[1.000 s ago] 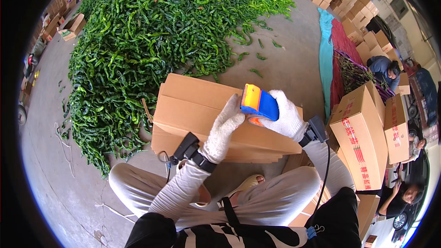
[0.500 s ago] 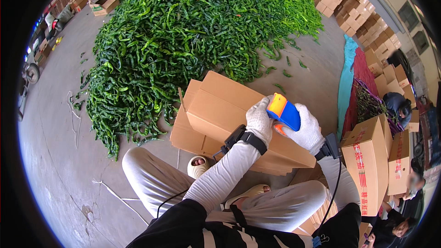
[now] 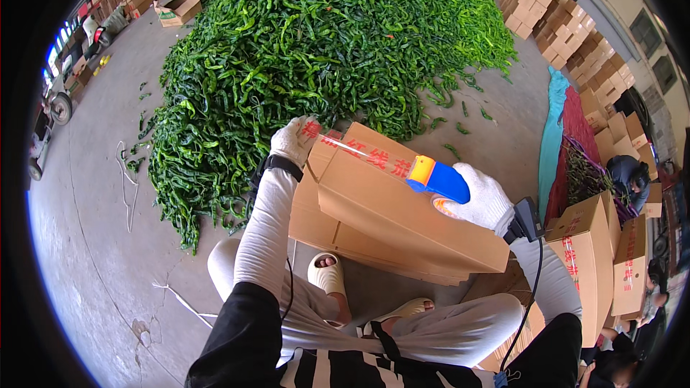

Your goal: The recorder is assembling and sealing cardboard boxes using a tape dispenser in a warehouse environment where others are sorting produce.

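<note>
A blue tape dispenser [image 3: 447,181] with an orange-yellow front sits in my gloved right hand [image 3: 478,197], its fingers wrapped round it. From it a strip of clear packing tape with red print [image 3: 356,146] stretches leftward, taut above a brown cardboard box [image 3: 410,212]. The far end of the strip is pinched in my gloved left hand [image 3: 291,142], near the box's far left corner and the pile. The box lies between my knees and the pile on more flat cardboard [image 3: 310,219]. Both wrists carry black straps.
A large heap of green peppers [image 3: 287,50] fills the far side. Taped cartons [image 3: 586,266] stand at my right, near a teal and red cloth [image 3: 557,144] and a crouching person [image 3: 631,176]. Box stacks [image 3: 535,0] line the back right; white string [image 3: 183,300] lies on the floor.
My left hand has moved away to the left from the dispenser, drawing out a length of printed tape. The dispenser has tilted flatter in my right hand, which stays near the same place.
</note>
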A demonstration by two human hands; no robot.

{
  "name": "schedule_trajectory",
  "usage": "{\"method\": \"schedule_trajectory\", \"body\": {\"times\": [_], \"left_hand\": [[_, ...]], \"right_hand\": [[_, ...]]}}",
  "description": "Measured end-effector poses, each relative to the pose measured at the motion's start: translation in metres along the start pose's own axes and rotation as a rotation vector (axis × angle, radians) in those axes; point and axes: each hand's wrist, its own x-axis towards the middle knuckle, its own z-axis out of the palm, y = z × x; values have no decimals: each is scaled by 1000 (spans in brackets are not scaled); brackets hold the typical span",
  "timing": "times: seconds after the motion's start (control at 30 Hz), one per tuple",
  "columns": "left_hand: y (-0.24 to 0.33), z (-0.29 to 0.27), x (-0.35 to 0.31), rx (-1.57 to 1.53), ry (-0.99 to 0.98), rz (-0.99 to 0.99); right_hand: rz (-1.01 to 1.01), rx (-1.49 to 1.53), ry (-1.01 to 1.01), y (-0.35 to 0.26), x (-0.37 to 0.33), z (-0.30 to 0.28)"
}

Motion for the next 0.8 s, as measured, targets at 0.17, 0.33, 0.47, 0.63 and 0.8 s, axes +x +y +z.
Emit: {"method": "schedule_trajectory", "body": {"times": [0.17,0.33,0.47,0.63,0.8], "left_hand": [[-5,-17,7,30,-9,30],[-15,-68,37,96,-36,-52],[-114,-67,47,527,-322,-188],[-106,-191,117,1384,-605,315],[-57,-139,108,1378,-525,126]], "right_hand": [[0,-49,-22,-3,12,3],[-48,-66,-11,-15,27,14],[27,-114,-5,7,15,12],[-119,-36,83,-11,22,32],[-137,-106,89,-12,24,35]]}}
